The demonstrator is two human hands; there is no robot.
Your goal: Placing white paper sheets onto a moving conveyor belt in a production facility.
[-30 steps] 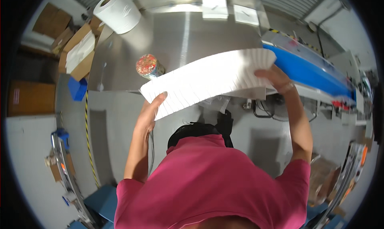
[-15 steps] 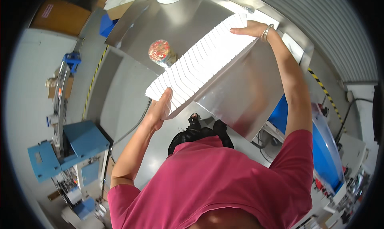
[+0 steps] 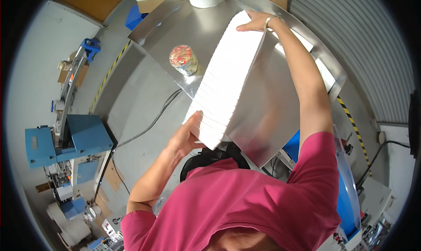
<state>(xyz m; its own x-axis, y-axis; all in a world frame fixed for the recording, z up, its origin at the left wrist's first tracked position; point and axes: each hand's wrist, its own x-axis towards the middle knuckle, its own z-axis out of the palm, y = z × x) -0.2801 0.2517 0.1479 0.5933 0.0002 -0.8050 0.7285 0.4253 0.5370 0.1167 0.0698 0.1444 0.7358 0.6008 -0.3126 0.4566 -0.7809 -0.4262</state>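
Long white ribbed stack (image 3: 223,80), horizontal, over steel table (image 3: 272,115)

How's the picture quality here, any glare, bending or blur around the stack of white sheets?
Head view: strong fisheye bending, so the steel table edges curve and the corners go black; soft glare streaks the table; the stack of white sheets is bright but its edges stay sharp; left hand and right hand look unblurred.
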